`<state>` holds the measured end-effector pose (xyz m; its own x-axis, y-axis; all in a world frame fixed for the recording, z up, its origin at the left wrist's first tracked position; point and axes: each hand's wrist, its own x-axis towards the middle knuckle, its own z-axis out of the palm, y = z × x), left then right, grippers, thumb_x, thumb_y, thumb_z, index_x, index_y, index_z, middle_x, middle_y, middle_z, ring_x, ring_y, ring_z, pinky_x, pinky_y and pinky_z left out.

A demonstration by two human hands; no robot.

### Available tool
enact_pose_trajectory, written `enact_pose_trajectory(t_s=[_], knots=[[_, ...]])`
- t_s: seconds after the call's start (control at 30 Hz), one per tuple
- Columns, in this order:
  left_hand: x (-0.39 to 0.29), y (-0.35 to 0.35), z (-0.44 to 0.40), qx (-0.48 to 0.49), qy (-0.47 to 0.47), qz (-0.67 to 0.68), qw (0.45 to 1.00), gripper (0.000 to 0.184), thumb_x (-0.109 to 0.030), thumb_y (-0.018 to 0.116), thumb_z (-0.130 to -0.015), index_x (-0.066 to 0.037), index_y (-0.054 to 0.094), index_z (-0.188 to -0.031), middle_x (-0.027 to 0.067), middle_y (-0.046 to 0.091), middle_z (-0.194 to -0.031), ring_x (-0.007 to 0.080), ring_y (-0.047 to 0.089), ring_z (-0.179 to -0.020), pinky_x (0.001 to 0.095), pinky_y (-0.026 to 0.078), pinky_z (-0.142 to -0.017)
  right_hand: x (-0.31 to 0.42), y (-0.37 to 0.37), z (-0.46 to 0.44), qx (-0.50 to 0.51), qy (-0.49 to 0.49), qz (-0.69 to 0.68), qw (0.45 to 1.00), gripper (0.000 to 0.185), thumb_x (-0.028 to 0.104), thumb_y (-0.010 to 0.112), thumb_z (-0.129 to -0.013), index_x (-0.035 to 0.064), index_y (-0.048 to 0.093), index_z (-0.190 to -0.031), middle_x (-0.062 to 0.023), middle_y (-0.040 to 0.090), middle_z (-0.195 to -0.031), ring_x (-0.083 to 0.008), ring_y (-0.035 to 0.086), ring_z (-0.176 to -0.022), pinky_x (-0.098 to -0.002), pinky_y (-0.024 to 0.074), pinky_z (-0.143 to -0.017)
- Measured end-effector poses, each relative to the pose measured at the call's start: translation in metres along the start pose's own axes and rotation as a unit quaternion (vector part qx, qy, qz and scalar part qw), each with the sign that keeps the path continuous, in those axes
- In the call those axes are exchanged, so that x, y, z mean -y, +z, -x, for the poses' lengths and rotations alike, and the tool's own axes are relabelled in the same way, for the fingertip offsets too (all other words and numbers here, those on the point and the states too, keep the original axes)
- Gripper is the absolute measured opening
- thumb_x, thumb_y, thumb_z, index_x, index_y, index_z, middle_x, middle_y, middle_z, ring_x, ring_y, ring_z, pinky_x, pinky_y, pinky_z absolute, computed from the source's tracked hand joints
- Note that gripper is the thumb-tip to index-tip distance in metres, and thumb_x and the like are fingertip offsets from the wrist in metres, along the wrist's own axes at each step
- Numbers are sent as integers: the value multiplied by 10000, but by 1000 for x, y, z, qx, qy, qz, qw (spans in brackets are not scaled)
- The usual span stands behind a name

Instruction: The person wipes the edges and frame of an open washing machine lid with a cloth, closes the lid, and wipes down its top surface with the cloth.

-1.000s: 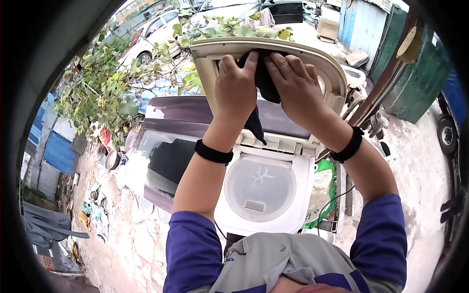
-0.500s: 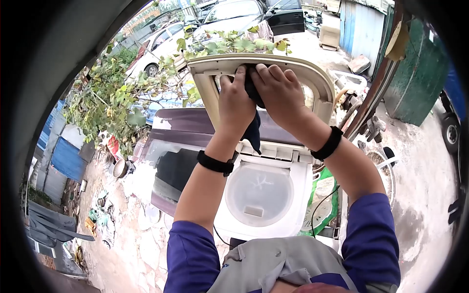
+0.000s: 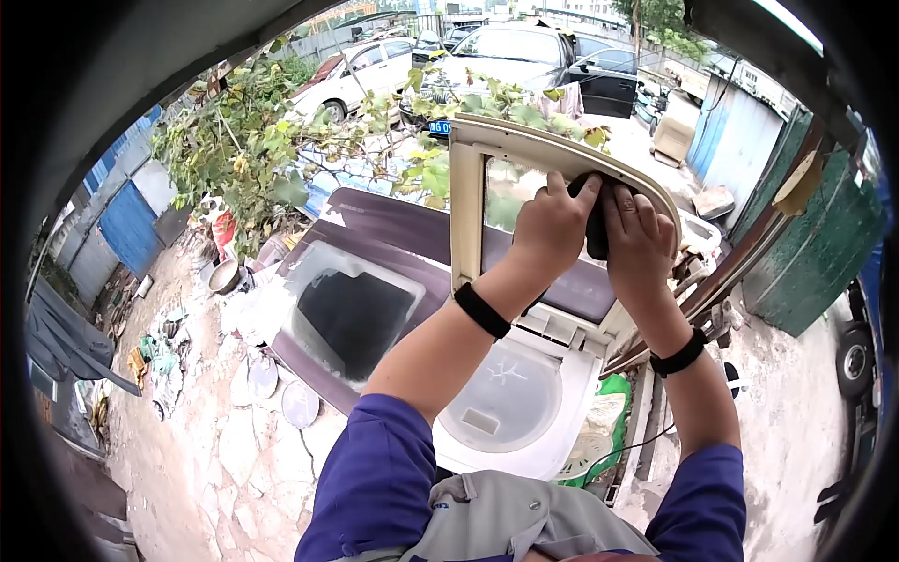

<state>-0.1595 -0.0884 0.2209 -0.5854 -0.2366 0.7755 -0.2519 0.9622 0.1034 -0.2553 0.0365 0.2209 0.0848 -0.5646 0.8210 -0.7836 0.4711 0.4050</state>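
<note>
A raised cream-coloured lid with a window [image 3: 466, 211] stands upright at the back of a washing machine [image 3: 524, 459]. Both hands are at its upper right part. My left hand [image 3: 554, 225] has its fingers bent around a dark cloth [image 3: 596, 229], pressed against the inner edge of the lid's frame. Close beside it, my right hand [image 3: 639, 234] curls over the frame and presses the same cloth from the right. Part of the cloth is hidden under the fingers. Below the arms lies the round translucent inner cover [image 3: 510, 393], partly covered by my left forearm.
A purple panel with a dark window [image 3: 361, 314] extends to the left. Leafy vines [image 3: 234, 159] grow behind it, with parked cars [image 3: 506, 56] farther back. A green sheet-metal panel [image 3: 796, 253] and a brown post are on the right. A cable [image 3: 623, 454] runs near the machine.
My view has turned, and the lid appears farther right. Both hands have moved with the cloth toward the lid's upper right corner. The cloth's hanging end no longer shows.
</note>
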Motion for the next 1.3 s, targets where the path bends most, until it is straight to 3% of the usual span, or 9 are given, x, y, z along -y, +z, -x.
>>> enact_pose_trajectory(t_s=[0.1, 0.23, 0.5, 0.53, 0.83, 1.03, 1.1, 1.27, 1.3], knots=[[33, -5, 3, -14, -36, -44, 998, 521, -87, 568, -854, -160, 529, -1369, 200, 530, -1055, 305, 653, -810, 370, 573, -652, 25, 12, -29, 23, -31, -12, 999, 448, 134, 590, -798, 46, 624, -1235, -76, 618, -1260, -207, 518, -1147, -359, 409, -868], [73, -21, 2, 3, -98, -75, 992, 508, -80, 546, -879, -153, 514, -1380, 216, 530, -1067, 333, 665, -840, 362, 567, -703, 61, 36, -65, 27, -54, -53, 997, 448, 121, 590, -806, -3, 598, -1237, -124, 609, -1259, -244, 533, -1114, -369, 446, -858], [119, -35, -2, 18, -156, -133, 979, 490, -123, 572, -880, -149, 506, -1365, 210, 534, -1000, 325, 679, -758, 378, 580, -631, 103, 61, -103, 19, -78, -67, 995, 422, 138, 608, -797, 1, 616, -1197, -116, 617, -1240, -238, 517, -1121, -361, 445, -848], [127, -35, -2, -2, -151, -119, 981, 564, -117, 592, -843, -135, 481, -1395, 238, 540, -1016, 377, 674, -699, 414, 575, -623, 104, 65, -105, 12, -86, -67, 994, 423, 140, 608, -798, 12, 617, -1201, -113, 613, -1251, -234, 517, -1123, -356, 445, -850], [113, -41, -3, 0, -213, -11, 977, 602, -84, 598, -822, -103, 463, -1408, 256, 580, -994, 429, 654, -877, 477, 547, -748, 97, 60, -97, -26, -85, -44, 995, 468, 194, 600, -807, 104, 585, -1265, 10, 547, -1249, -163, 490, -1105, -315, 395, -828], [87, -27, -5, -33, -168, 235, 957, 640, -60, 541, -765, 23, 438, -1391, 335, 587, -1099, 499, 601, -977, 477, 508, -859, 68, 38, -69, 25, -40, -26, 999, 475, 170, 587, -815, 131, 583, -1288, 33, 553, -1278, -142, 480, -1134, -320, 348, -877], [74, -27, 3, -14, -151, 160, 975, 630, -59, 535, -781, 18, 436, -1398, 332, 588, -1076, 489, 612, -932, 471, 516, -846, 56, 33, -56, 6, -38, -38, 999, 507, 161, 593, -798, 127, 581, -1304, 23, 558, -1293, -158, 487, -1144, -329, 350, -881], [96, -27, 16, 28, -88, -149, 985, 611, -99, 564, -858, -168, 442, -1453, 151, 580, -840, 303, 671, -716, 395, 569, -581, 60, 35, -61, 11, -70, -45, 996, 519, 114, 573, -795, 68, 576, -1312, -17, 561, -1313, -186, 492, -1155, -336, 354, -910], [103, -29, 16, 42, -101, -158, 981, 629, -103, 552, -870, -166, 405, -1478, 150, 592, -836, 306, 673, -712, 392, 573, -600, 66, 41, -67, 9, -81, -52, 995, 516, 114, 571, -802, 63, 573, -1315, -23, 548, -1337, -192, 481, -1172, -348, 355, -926]])
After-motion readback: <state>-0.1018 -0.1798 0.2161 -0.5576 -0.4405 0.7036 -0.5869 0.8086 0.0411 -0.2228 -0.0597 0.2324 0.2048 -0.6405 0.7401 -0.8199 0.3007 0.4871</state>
